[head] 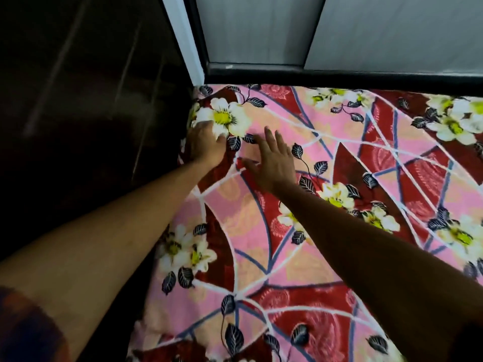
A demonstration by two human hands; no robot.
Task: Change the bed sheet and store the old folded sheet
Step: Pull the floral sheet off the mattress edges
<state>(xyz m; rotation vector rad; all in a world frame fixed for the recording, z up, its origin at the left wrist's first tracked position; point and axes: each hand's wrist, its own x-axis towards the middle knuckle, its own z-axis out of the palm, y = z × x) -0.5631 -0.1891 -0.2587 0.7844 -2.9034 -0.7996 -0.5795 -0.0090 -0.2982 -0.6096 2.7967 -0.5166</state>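
A pink and dark red bed sheet (313,231) with white flowers and dark leaves lies spread over the bed. My left hand (206,142) rests on the sheet at the bed's far left corner, its fingers bent over the edge there. Just to its right, my right hand (271,158) lies flat on the sheet with straight, spread fingers. No folded sheet is in view.
A dark wooden surface (86,100) stands close along the bed's left side. A black ledge (339,77) runs along the bed's far edge, with grey panels (261,30) above it and a white frame strip (183,40) at the corner.
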